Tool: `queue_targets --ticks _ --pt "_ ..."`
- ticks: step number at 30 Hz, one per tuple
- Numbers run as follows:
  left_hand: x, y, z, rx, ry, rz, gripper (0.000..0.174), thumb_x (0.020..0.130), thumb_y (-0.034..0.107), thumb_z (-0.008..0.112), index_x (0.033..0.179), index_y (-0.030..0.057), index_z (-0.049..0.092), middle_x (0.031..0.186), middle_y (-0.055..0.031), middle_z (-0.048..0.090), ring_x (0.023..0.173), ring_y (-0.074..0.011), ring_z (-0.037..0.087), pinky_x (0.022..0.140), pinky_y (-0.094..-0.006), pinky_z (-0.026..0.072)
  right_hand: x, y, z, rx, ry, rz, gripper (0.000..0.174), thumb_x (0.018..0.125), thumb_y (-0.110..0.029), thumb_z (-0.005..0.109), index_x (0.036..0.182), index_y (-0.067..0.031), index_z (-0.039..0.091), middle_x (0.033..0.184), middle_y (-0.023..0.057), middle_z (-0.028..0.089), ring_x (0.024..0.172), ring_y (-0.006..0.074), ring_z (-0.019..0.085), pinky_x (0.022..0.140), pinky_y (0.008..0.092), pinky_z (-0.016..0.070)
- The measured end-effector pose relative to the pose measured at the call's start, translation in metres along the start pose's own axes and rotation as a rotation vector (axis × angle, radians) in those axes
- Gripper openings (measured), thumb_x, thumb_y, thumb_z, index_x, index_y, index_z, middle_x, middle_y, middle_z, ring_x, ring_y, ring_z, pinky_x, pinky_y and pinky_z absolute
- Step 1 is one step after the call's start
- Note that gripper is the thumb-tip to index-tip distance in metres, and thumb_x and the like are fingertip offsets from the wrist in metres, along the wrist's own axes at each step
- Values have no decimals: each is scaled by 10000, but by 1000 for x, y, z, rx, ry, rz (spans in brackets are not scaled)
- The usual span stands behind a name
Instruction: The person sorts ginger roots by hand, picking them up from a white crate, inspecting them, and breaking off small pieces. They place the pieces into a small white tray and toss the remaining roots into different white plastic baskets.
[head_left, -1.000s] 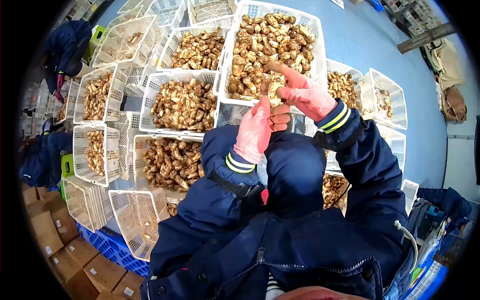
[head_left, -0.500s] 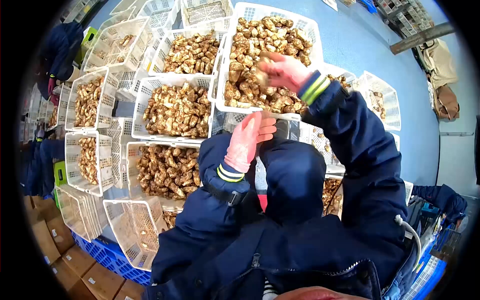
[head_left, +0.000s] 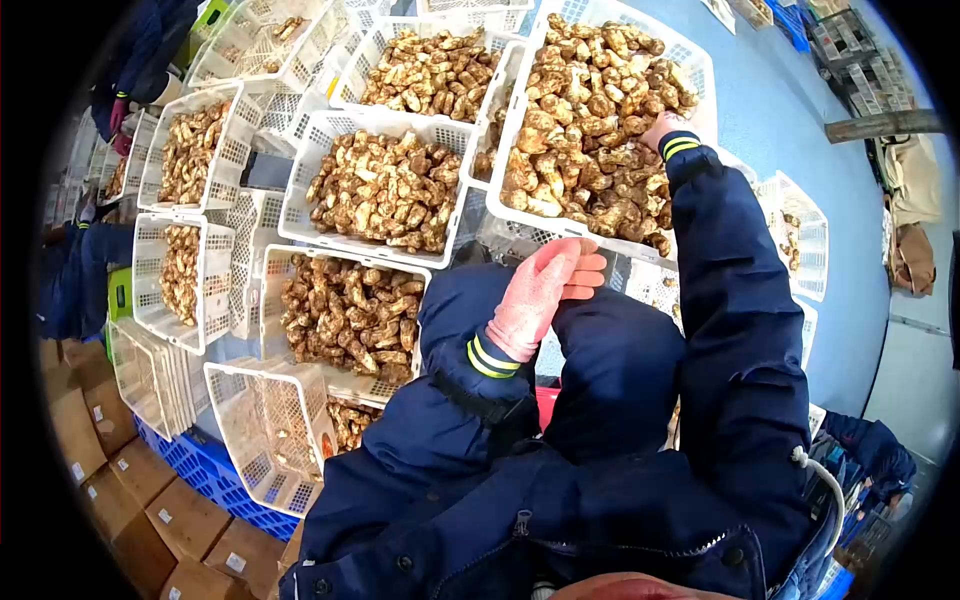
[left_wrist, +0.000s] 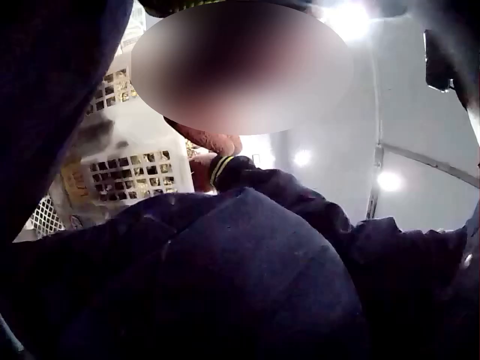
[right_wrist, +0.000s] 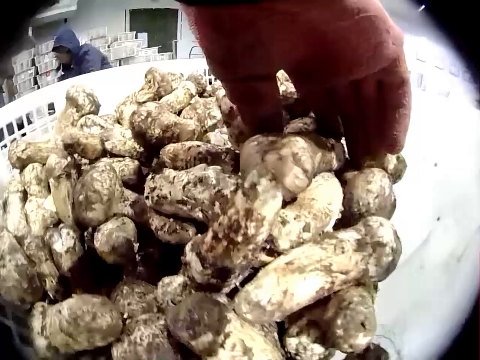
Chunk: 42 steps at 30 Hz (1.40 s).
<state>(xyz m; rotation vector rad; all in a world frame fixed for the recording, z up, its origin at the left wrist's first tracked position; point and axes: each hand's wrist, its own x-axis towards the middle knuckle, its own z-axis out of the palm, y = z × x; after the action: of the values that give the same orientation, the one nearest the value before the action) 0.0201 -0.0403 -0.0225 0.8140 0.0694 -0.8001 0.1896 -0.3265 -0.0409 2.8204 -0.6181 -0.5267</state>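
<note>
My gloved right hand [head_left: 662, 130] reaches into the right side of a large white basket [head_left: 510, 208] heaped with brown-and-cream mushrooms [head_left: 590, 130]. In the right wrist view its fingers [right_wrist: 375, 112] curl down over a stubby mushroom [right_wrist: 289, 161] on the pile, their tips hidden behind it. My left hand [head_left: 540, 290], in a pink glove, is held over my lap just below that basket. Its fingers are extended with nothing in them. A blurred patch covers much of the left wrist view.
To the left stand more mushroom baskets, including a wide one [head_left: 290, 225] and one below it [head_left: 268, 320]. A nearly bare basket [head_left: 240, 420] is at lower left above a blue crate [head_left: 200, 465]. Cardboard boxes [head_left: 190, 515] line the floor; another person [head_left: 140, 50] works at far left.
The right hand first had a mushroom together with the left, then carried it over the large basket, and is now down at the right side of the pile. The left hand stays near the lap.
</note>
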Motion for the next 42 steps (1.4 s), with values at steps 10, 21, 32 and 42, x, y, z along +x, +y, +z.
queue_targets --ticks 10,21,32,42 --pt "-7 8 2 37 56 60 374 912 311 439 1093 -9 511 947 -110 608 816 -177 597 729 -285 472 -15 33 -12 221 149 37 282 785 -215 497 964 -49 639 973 176 618 954 312 577 821 383 452" --pt "7 13 29 -30 -37 74 546 853 406 518 1199 -7 430 1107 -154 542 969 -233 557 823 -329 444 -191 23 -63 945 26 -544 277 813 -196 562 1021 -13 570 850 83 613 785 183 575 721 284 449" --pt "0 19 18 -333 -29 171 202 847 189 574 989 50 536 926 -39 582 875 -174 572 785 -376 463 -215 19 -64 876 252 -909 243 793 -86 558 1031 -42 584 926 103 610 867 214 580 763 303 456" --pt "-1 15 17 -262 3 156 230 818 207 614 969 56 530 929 -82 564 886 -214 545 783 -356 447 -201 24 -46 1274 -158 -723 309 852 -158 525 1116 3 527 973 69 611 912 122 560 822 245 426"
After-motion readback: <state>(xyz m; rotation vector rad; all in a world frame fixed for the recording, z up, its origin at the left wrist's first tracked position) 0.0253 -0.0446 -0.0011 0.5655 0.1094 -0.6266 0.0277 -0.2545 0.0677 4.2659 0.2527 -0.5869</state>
